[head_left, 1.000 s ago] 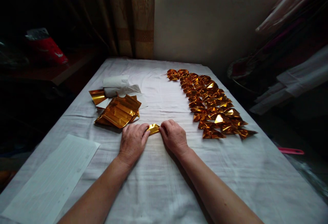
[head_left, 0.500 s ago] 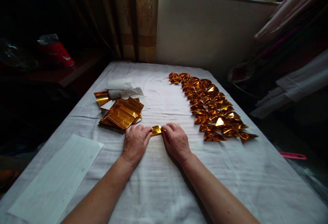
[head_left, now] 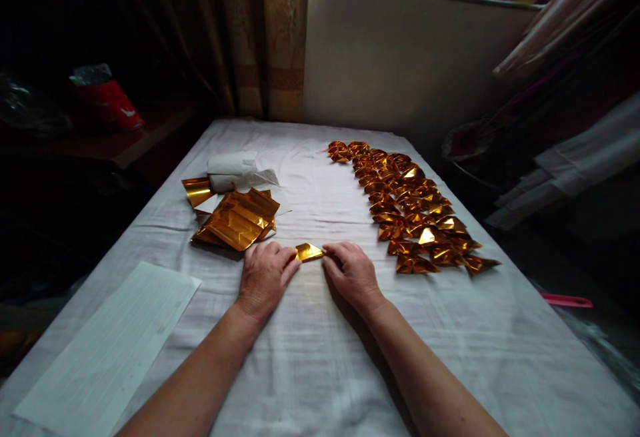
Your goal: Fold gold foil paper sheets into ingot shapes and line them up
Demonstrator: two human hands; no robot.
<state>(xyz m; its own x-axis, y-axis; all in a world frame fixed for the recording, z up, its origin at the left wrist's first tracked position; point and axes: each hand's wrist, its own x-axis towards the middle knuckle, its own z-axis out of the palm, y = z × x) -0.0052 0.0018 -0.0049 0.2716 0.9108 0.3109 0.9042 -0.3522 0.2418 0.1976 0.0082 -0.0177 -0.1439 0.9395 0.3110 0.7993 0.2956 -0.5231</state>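
Observation:
A small folded strip of gold foil paper (head_left: 309, 252) lies low over the sheet between my two hands. My left hand (head_left: 267, 274) pinches its left end, fingers closed. At its right end, which comes to a slanted point, my right hand (head_left: 351, 270) has thumb and fingers closed on the tip. Just beyond my left hand is a pile of flat gold foil sheets (head_left: 239, 219). To the right of my right hand, several folded gold foil pieces (head_left: 413, 207) stand in rows.
White cloth covers the table (head_left: 310, 357). A lined paper sheet (head_left: 107, 347) lies at the left front. Crumpled white paper (head_left: 235, 164) rests behind the foil pile. A red container (head_left: 113, 104) stands on a dark side surface. Clothes (head_left: 590, 150) hang at the right.
My right hand has shifted slightly right. The strip's right end, square before, is now folded to a slanted point. My left hand stays in place.

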